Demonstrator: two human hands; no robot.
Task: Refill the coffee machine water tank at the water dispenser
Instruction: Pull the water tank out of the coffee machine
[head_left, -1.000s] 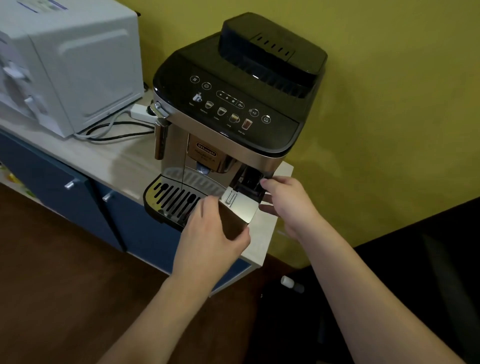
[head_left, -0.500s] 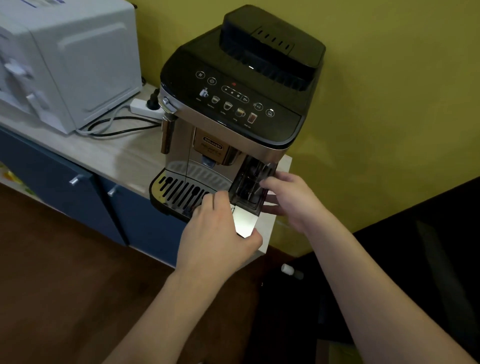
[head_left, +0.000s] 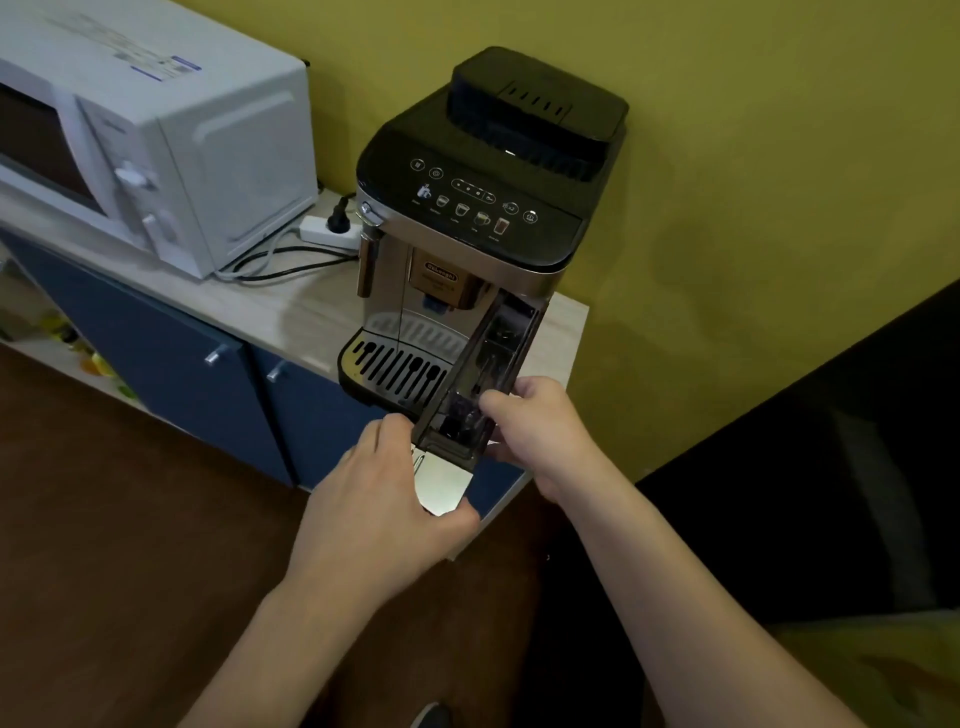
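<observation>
A black and silver coffee machine (head_left: 483, 208) stands on the right end of a light wooden counter (head_left: 270, 306). Its clear, dark-tinted water tank (head_left: 488, 374) sticks far out of the machine's front right side, past the counter's edge. My left hand (head_left: 384, 499) grips the tank's silver front panel from the left and below. My right hand (head_left: 540, 421) holds the tank's right wall near its front end. The water dispenser is not in view.
A white microwave (head_left: 156, 130) sits at the counter's left, with a power strip (head_left: 327, 231) and cables behind the machine. Blue cabinet doors (head_left: 171, 353) are below. A yellow-green wall (head_left: 727, 156) stands behind, a dark surface (head_left: 831, 467) to the right, brown floor (head_left: 130, 571) beneath.
The water tank has slid out of the machine toward me, from barely showing to most of its length. Both hands moved back with it.
</observation>
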